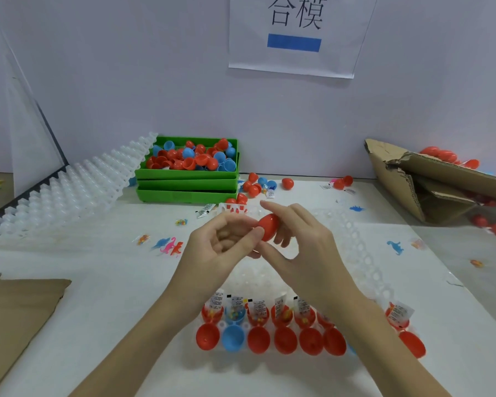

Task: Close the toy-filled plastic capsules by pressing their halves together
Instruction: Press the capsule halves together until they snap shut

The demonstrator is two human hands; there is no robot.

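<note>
While curled, both hands [269,242] around one red capsule [268,227].

Hands [258,239] above tray [364,262]; open capsules [258,325] at near edge; stacked bins [186,181] behind.

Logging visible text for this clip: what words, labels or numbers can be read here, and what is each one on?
"合模": large black characters on the white paper sign on the back wall, above a blue bar with no text.
Slips standing in the open capsule halves: barcode-like print, too small to read.
Loose slips on the table: print too blurred to read.
</note>
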